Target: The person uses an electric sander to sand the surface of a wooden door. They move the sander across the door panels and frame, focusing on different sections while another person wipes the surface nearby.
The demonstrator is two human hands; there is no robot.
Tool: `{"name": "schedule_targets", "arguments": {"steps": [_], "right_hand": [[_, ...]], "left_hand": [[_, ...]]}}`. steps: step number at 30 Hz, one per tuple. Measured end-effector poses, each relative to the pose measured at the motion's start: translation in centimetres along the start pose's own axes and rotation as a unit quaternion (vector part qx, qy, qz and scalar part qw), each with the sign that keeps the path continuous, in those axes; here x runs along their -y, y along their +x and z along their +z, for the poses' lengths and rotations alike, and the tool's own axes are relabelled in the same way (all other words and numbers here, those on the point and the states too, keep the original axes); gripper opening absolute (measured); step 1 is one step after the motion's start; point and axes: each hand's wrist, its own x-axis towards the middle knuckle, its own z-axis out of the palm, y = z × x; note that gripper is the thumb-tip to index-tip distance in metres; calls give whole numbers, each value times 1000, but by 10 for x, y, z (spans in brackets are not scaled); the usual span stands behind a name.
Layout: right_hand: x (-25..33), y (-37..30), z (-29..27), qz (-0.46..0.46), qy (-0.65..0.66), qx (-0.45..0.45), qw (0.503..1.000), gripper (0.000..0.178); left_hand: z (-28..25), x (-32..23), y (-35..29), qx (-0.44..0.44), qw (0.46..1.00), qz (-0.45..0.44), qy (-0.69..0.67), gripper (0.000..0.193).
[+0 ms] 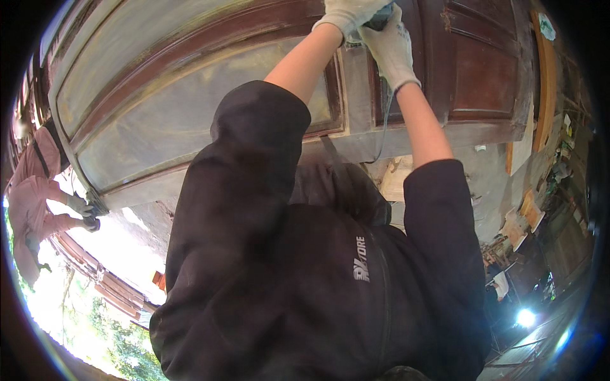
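Observation:
Both my hands wear pale work gloves and reach to the top edge of the head view, over a large panelled wooden door [210, 82]. My left hand [354, 14] is closed over a dark corded hand tool [380, 18], most of which is hidden by the gloves and the picture's edge. Just to the right and nearer, my right hand [389, 54] is closed against the same tool. A thin dark cable [384, 130] hangs below my right wrist across the door's near edge. The door has dull greyish, yellowish panels at left and dark reddish-brown ones [486, 73] at right.
At the far left another person in pinkish clothes [38, 184] with dark gloves works beside the door's curved end. Wooden boards [545, 82] stand at the right. Beneath the door lies a light wood piece [397, 178]. A bright lamp [525, 317] shines at the lower right.

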Motion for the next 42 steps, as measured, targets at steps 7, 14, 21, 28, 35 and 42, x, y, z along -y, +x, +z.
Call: {"name": "schedule_targets", "arguments": {"steps": [7,14,21,28,35,42], "right_hand": [[-59,-148,-11,128,67,100,985,76],[-124,-235,3,16,-49,121,991,89],[-14,-75,17,-13,60,76,995,70],[-6,-6,30,41,52,43,997,70],[-61,-154,5,50,80,66,993,79],[-121,-282,-5,76,55,73,993,82]], "left_hand": [[3,-31,-159,18,1000,-7,0,81],[-15,-38,-248,45,997,-34,-56,55],[-27,5,-73,-20,998,63,-9,44],[-29,-52,17,114,961,-56,247,54],[-18,-58,-85,329,903,-38,275,44],[-21,-77,-200,346,908,-180,150,36]]}}
